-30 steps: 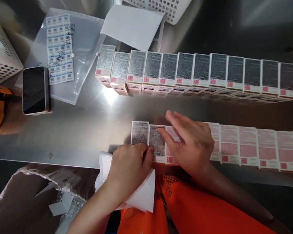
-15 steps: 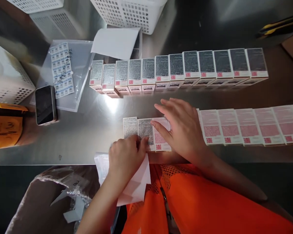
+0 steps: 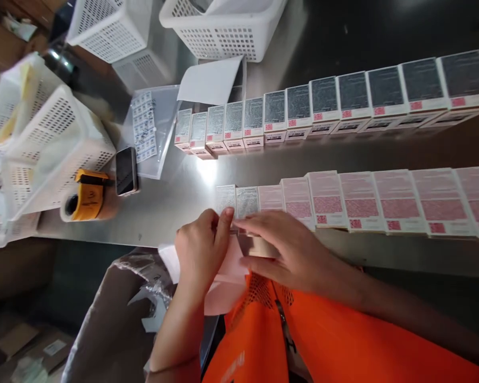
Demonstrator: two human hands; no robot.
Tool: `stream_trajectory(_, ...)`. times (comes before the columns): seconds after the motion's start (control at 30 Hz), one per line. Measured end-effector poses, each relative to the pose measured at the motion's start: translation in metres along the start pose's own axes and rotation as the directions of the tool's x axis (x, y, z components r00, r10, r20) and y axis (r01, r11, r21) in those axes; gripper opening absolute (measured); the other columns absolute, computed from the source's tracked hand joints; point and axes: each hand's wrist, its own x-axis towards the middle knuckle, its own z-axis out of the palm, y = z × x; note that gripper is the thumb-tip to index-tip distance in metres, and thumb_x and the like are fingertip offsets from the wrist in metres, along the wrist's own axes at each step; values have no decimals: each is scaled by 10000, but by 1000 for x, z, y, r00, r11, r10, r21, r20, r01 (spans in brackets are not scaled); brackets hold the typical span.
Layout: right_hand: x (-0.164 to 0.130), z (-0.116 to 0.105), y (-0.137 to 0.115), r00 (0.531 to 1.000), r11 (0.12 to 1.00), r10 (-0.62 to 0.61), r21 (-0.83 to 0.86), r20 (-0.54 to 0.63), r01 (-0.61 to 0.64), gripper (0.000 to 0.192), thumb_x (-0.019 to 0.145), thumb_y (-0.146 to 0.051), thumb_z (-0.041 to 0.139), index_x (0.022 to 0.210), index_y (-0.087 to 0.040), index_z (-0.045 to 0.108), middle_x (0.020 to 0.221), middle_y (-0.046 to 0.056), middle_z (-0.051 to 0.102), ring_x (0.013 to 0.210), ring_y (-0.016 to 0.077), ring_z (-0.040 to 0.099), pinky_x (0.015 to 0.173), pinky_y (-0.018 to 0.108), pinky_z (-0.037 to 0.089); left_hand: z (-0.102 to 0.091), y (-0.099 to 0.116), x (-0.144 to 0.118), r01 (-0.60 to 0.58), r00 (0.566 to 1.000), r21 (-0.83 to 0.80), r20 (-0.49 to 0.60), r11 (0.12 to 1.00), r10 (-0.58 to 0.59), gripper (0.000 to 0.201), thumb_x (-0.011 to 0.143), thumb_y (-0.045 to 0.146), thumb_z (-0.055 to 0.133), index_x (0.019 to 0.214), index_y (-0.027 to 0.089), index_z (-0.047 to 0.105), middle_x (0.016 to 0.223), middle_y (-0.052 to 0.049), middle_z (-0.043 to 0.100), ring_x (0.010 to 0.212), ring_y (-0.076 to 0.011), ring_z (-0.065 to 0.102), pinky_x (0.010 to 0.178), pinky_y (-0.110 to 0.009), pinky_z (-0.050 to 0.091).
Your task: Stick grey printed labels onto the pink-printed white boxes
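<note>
Two rows of cartons lie on the table [image 3: 171, 202]: the far row [image 3: 327, 103] behind the near row [image 3: 363, 202]. Left of the far row lie a label sheet [image 3: 144, 126], a phone [image 3: 126, 171] and a tape dispenser [image 3: 85, 196]. Baskets [image 3: 223, 26] stand behind.

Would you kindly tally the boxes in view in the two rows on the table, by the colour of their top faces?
Dark-faced boxes, far row: 12
Grey-faced boxes, near row: 2
Pink-faced boxes, near row: 7, the last cut off
Total: 21
</note>
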Motion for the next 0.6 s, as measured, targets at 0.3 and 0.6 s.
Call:
stream_trajectory(0.3,9,0,-1,970,867,243,450,-2,-216,263,866,-115,625,1090,-233,698,936,8,712,734,109,671,645,208,549,-32,-62,-10,-213,949,-382,-300,899,97,377,852,438,662,1144,202,626,1250,-106,657,1266,-289,542,1075,-414,403)
stream_trajectory(0.6,14,-13,-3,989,995,-92,-38,-116,88,265,878,-277,707,1131,-203,684,1101,56,715,1056,207,643,905,344,488,-13,-73,-16,-141,989,-781,-131,608,61,53,804,197,736,812,246,717,743,36,661,696,-121,587,630,-246,446)
